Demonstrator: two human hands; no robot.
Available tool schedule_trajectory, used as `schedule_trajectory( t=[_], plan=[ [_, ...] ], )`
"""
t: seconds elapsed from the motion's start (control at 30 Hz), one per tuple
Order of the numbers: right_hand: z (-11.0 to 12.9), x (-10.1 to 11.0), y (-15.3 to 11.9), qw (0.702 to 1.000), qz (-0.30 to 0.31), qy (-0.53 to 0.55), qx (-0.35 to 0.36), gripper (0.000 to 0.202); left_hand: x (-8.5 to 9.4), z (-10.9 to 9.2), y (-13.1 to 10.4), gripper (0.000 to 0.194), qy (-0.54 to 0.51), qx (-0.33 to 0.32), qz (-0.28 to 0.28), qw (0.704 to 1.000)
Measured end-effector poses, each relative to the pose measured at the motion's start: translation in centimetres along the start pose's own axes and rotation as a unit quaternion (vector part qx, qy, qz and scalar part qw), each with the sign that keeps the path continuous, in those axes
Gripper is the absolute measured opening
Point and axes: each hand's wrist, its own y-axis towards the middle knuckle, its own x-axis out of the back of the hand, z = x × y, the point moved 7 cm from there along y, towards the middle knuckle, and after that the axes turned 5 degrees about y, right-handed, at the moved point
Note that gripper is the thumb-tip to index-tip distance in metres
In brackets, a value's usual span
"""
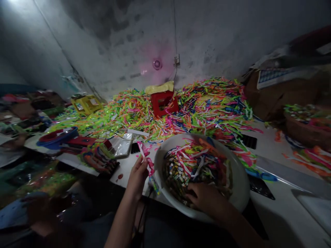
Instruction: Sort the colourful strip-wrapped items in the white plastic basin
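Observation:
My left hand (140, 172) is closed around a pink-and-white plastic strip piece (147, 162), held upright just left of the basin. Below that hand hang small blue, green and yellow bits (154, 186). My right hand (203, 198) reaches into the large white basin (165, 198), fingers curled down among small multicoloured pieces (178, 174). Whatever its fingertips grip is too dark and small to make out. Bright plastic strips (199, 155) in pink, white, orange and green fill the far side of the basin.
A wide heap of coloured strips (212, 106) covers the table's back, around a red plastic stool (164, 103). At left are a yellow stool (88, 105), a blue basin (57, 137) and a clear-wrapped packet (123, 146). Another person (33, 213) sits at lower left; a pink fan (157, 64) is behind.

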Motion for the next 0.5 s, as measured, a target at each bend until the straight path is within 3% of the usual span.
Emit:
schedule_trajectory(
  t=[0.1, 0.2, 0.3, 0.5],
  plan=[
    [-0.3, -1.2, 0.1, 0.998, 0.048, -0.032, -0.006, 0.018, 1.8, 0.5, -0.5, 0.028, -0.024, 0.076, 0.018, 0.997],
    [-0.2, -1.4, 0.2, 0.996, 0.068, -0.059, -0.009, 0.021, 2.0, 1.9, -1.5, 0.026, -0.125, 0.151, 0.085, 0.977],
    [0.1, -1.3, 0.3, 0.994, 0.079, -0.070, -0.001, 0.025, 2.8, 2.3, -2.1, 0.022, -0.204, 0.111, 0.064, 0.971],
    [0.0, -1.2, 0.2, 0.996, 0.072, -0.059, -0.008, 0.025, 4.6, 2.9, -1.7, 0.020, -0.239, 0.048, 0.028, 0.969]
  ],
)
